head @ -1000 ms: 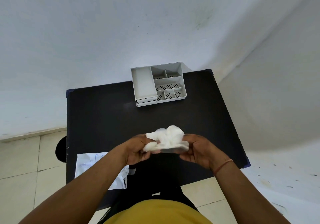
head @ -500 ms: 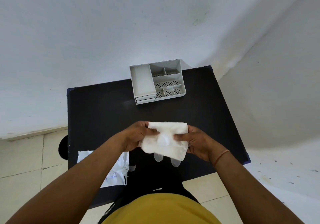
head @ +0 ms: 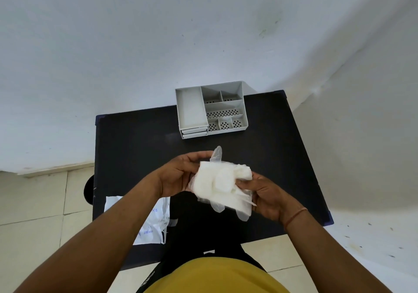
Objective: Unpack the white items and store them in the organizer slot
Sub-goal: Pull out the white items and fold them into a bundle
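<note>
A wad of thin white plastic gloves (head: 220, 183) is held above the middle of the black table (head: 140, 148). My left hand (head: 178, 175) grips its left side and my right hand (head: 265, 191) pinches its right side. Translucent glove fingers stick out above and below the wad. A grey organizer (head: 211, 109) with several compartments and two small drawers stands at the table's far edge, apart from my hands. Its slots look empty.
An opened white plastic packet (head: 153, 222) with blue print lies at the table's near left, partly under my left forearm. White walls close in behind and to the right of the table. Tiled floor shows at the left.
The wad went from crumpled to spread flat and is now bunched again with one glove finger pointing up. Both hands stayed on it and shifted slightly right.
</note>
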Demonstrator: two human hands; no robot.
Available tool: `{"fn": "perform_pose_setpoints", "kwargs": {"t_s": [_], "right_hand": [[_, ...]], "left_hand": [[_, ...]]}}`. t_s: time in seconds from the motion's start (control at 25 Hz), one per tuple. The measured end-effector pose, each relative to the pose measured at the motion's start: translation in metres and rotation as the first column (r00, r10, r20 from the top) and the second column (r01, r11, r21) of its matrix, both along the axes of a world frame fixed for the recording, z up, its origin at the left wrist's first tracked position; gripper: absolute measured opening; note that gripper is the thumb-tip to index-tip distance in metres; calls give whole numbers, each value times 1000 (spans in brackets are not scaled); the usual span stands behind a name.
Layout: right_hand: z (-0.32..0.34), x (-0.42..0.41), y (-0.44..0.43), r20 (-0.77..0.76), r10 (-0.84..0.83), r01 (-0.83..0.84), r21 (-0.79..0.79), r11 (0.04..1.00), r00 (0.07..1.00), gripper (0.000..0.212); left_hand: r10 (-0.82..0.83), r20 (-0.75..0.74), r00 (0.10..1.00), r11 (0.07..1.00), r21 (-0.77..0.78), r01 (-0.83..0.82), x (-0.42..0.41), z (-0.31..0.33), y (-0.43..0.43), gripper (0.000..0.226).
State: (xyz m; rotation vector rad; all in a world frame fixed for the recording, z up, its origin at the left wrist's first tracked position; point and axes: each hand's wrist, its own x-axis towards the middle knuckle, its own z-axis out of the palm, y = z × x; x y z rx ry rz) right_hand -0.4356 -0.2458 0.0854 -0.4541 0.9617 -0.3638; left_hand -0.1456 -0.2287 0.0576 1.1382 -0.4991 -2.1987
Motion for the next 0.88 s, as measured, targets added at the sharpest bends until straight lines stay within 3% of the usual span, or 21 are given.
{"fn": "perform_pose_setpoints", "kwargs": {"t_s": [0.16, 0.36, 0.56, 0.72, 0.88], "right_hand": [[2, -7, -8, -22, 112, -112, -23, 993, 994, 39], [5, -7, -16, -90, 176, -181, -47, 982, 980, 33], [10, 1, -14, -149, 122, -149, -182, 972, 981, 55], [8, 3, -8, -144, 13, -46, -229, 972, 989, 53], [13, 2, -9, -93, -13, -9, -230, 973, 996, 38]], "left_hand": [[-49, 178, 983, 995, -78, 64, -10, 2, -4, 49], [194, 421, 886, 981, -69, -181, -35, 13, -5, 47], [325, 489, 809, 946, -186, -267, -52, 23, 2, 37], [308, 396, 865, 950, -179, -257, -45, 33, 3, 27], [262, 144, 954, 963, 34, -269, -34, 42, 6, 55]]}}
